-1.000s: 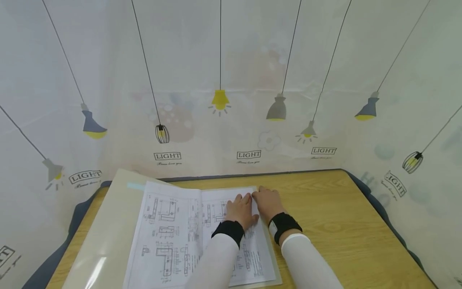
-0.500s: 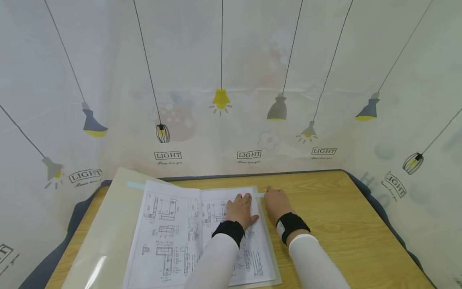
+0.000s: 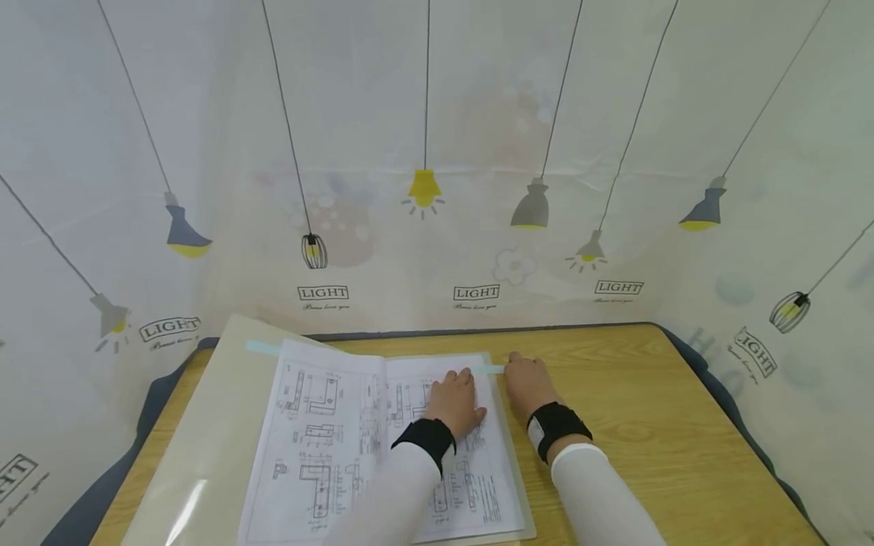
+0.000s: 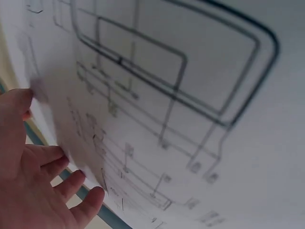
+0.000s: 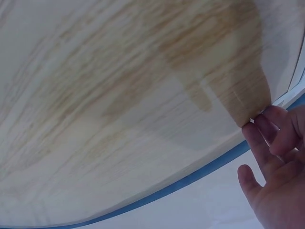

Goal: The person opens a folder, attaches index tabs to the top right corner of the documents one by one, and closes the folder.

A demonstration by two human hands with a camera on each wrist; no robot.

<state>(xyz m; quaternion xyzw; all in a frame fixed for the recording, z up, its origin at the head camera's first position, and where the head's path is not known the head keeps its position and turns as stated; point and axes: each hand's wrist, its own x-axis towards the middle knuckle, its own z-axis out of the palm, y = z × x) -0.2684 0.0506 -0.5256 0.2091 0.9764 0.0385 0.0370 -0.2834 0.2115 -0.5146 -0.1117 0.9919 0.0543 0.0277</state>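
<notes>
We see our left hand (image 3: pixel 454 402) resting on the right page (image 3: pixel 504 489) of some printed drawings, its fingers (image 4: pixel 90 202) relaxed and loosely spread, gripping nothing. The tips touch the paper near its upper right part. Our right hand (image 3: pixel 531 388) is just beyond the page's right edge, low over the bare wood of the surface (image 3: pixel 655 432); its fingers are curled and pinch the end of a pale blue strip (image 3: pixel 488 369), which runs from the upper right of the page out to them.

The drawings lie unfolded like a book, with a crease between the right page and the left page (image 3: pixel 273 485). Under them is a cream folder (image 3: pixel 187 432), its glossy cover spread out to the left. A second pale blue strip (image 3: pixel 262 347) sits near the top of that cover, one end meeting the left page's corner.

We wear a black band (image 3: pixel 425 436) on the left wrist and another on the right, with white sleeves (image 3: pixel 604 493) below. Behind the surface, a pale wall covering (image 3: pixel 382 91) shows printed hanging lamps (image 3: pixel 425 187).
</notes>
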